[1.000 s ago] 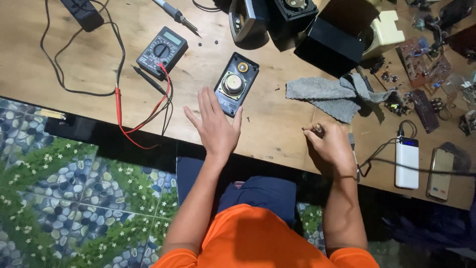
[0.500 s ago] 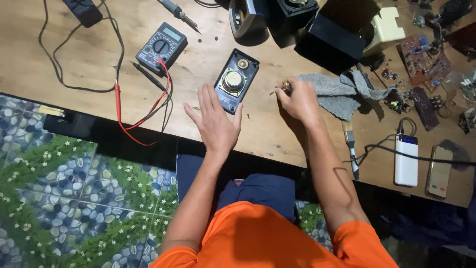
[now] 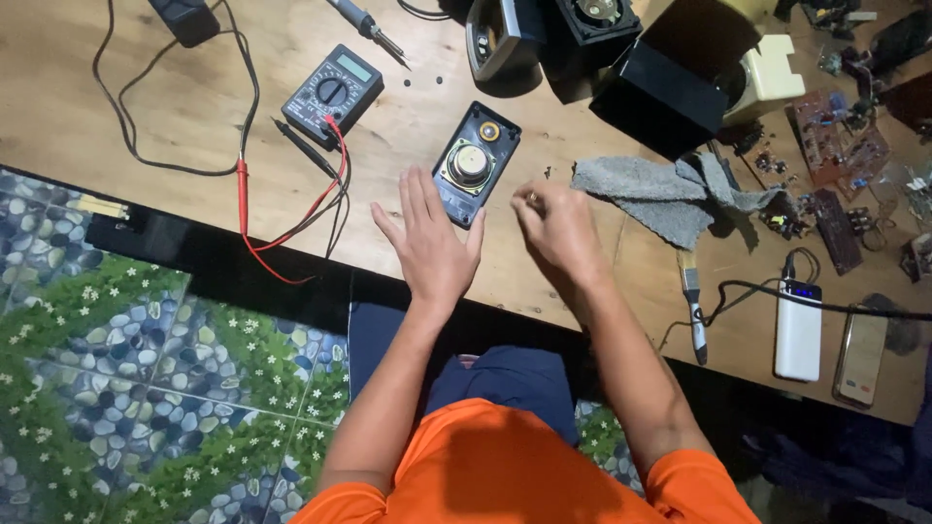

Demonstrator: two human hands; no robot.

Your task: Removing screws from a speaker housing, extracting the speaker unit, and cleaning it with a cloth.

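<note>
near the table's front edge my left hand (image 3: 432, 247) lies spread flat, steadying the speaker panel (image 3: 475, 165), right hand (image 3: 561, 228) pinching sth tiny, prob a screw — keep it level w/ panel.

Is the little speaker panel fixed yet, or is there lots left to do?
Not yet, it seems. Already done: the speaker panel lies out of its box on the table, cone up. In hand: the left hand rests flat beside the panel, and the right hand pinches a tiny part I cannot make out. Left: the black box sits apart, and the meter lies by with its leads loose.
</note>
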